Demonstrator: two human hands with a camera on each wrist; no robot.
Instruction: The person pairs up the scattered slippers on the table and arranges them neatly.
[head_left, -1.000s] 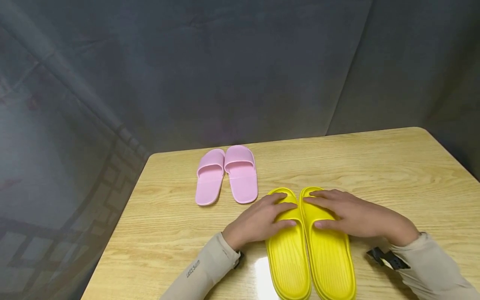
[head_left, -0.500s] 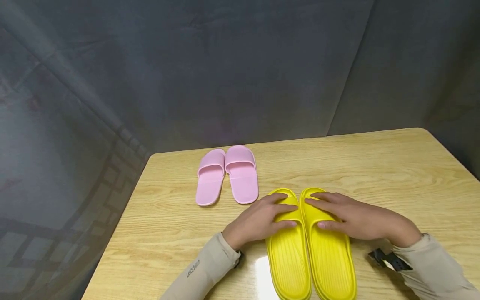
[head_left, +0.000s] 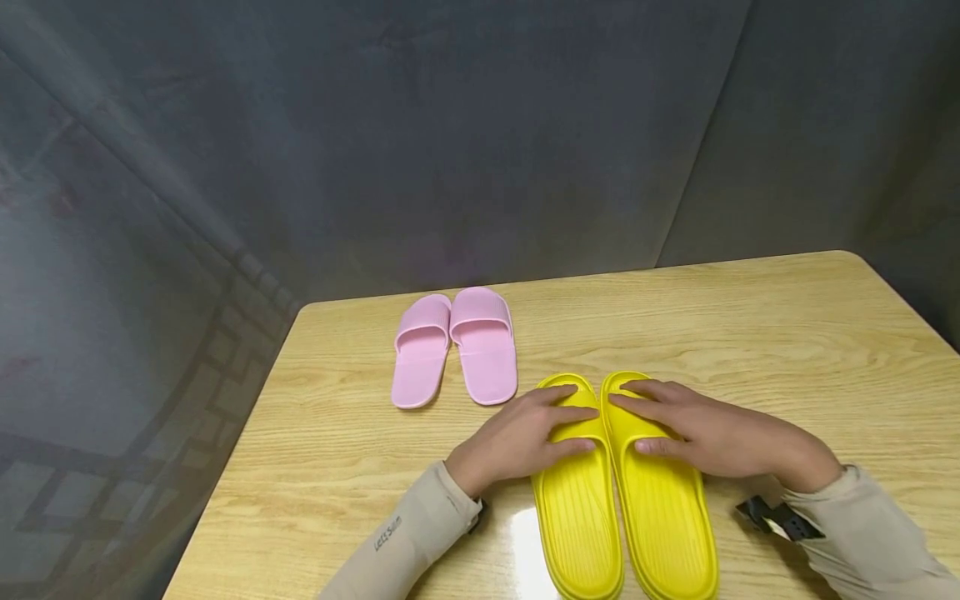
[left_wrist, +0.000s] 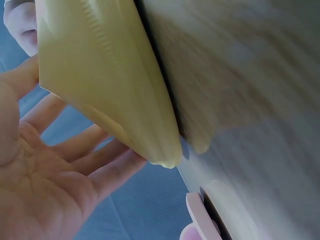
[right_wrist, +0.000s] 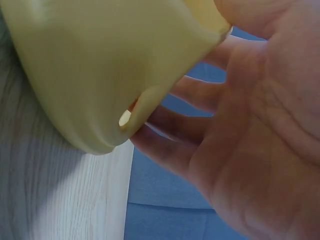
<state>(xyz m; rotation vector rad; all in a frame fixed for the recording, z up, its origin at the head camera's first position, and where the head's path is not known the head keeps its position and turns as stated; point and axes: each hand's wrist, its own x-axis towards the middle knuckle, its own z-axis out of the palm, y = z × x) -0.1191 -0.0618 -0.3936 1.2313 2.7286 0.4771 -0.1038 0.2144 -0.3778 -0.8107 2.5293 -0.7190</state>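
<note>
In the head view, a pair of yellow slide slippers lies side by side on the table, toes pointing away. My left hand (head_left: 517,437) rests across the strap of the left yellow slipper (head_left: 581,529), with fingers spread and the thumb at the strap's rear edge. Over the right yellow slipper (head_left: 667,525) lies my right hand (head_left: 697,429), its fingertips on the strap and its thumb at the strap opening. Both wrist views show extended fingers against the straps, the left slipper (left_wrist: 110,80) and the right slipper (right_wrist: 95,75) each seen from its outer side.
A pair of pink slippers, the left one (head_left: 418,375) and the right one (head_left: 489,371), sits near the back edge of the wooden table (head_left: 337,467), left of the yellow pair. Grey cloth (head_left: 480,142) hangs behind the table.
The right yellow slipper's heel has swung slightly to the right, widening the gap between the heels. My right hand has shifted a touch rightward; the left hand stays nearly still.
</note>
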